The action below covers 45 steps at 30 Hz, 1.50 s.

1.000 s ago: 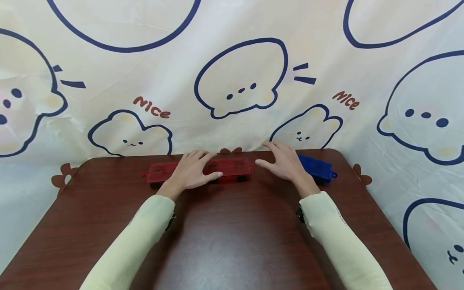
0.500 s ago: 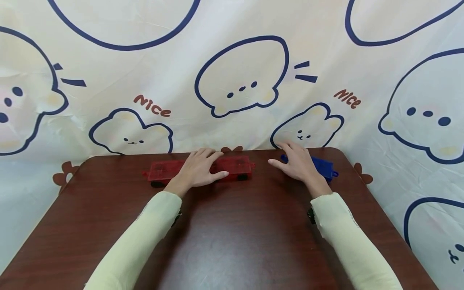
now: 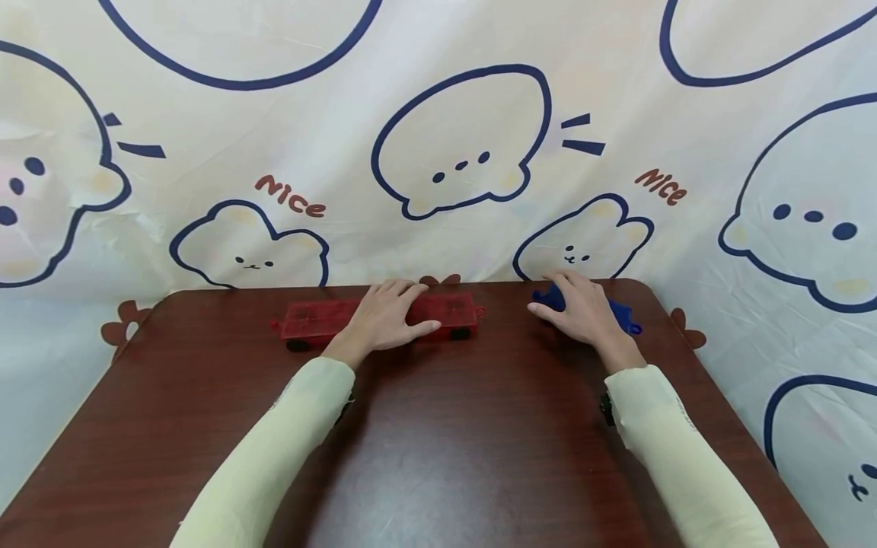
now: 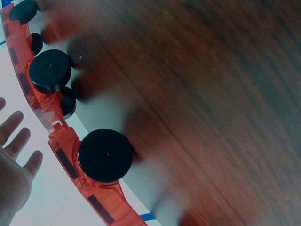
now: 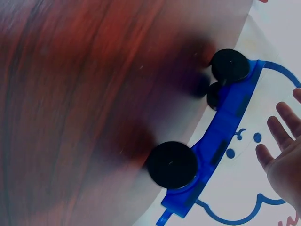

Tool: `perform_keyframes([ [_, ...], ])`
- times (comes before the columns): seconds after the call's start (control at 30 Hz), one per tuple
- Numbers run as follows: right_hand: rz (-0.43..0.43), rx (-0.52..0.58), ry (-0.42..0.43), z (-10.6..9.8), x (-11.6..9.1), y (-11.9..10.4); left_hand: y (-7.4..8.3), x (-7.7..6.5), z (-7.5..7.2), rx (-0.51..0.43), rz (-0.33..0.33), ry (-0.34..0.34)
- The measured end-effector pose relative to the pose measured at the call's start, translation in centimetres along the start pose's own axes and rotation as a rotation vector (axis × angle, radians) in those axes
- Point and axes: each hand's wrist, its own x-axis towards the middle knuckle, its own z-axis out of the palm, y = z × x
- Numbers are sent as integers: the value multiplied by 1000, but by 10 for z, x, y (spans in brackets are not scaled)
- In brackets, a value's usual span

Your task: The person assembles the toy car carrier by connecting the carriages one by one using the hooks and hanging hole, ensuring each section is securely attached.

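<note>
Wood-grain tabletop, dark reddish brown and faintly glossy, stretches from the foreground back to a printed cloth. Closest to the viewer, two pale sleeves reach forward: a left sleeve and a right sleeve, the latter with a row of marks too small to read. Dark bands show beneath the cuffs.

Farther on, near the table's back edge, the left hand is over the middle of two translucent red toy car bases, one on the left, one on the right, standing end to end on black wheels. Its fingers are loosely spread and hold nothing; the left wrist view shows visible fingertips apart from the red plastic.

Well to the right, the right hand is over a blue toy car base, partly covering it. Its fingers are relaxed, thumb apart, gripping nothing; the right wrist view shows fingertips clear of it. A small loop sticks out at its right end.

Behind the table hangs the cream cloth, with navy-outlined cartoon animal heads. Reddish-brown lettering reads "Nice" twice: once at left, once at right.
</note>
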Motion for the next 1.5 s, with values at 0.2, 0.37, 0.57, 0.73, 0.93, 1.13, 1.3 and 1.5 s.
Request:
perform_keyframes([
  [0.2,8,14,7,2,-4,12,4,6,2,-11,-6,-2],
  [0.37,36,28,20,4,-8,20,7,11,5,-19,-4,3],
  [0.57,73,27,16,6,-9,29,10,14,10,-29,-6,3],
  [0.73,80,5,13,6,-12,35,12,17,13,-41,0,23],
  [0.93,76,-16,6,7,-14,38,12,19,17,-36,-17,12],
  [1.13,96,-42,19,7,-16,43,11,21,21,-45,-31,4],
  [1.3,115,-51,13,9,-18,47,11,23,26,-55,-38,-6],
  [1.5,134,-52,-51,11,-20,51,10,23,31,-41,-47,-15],
])
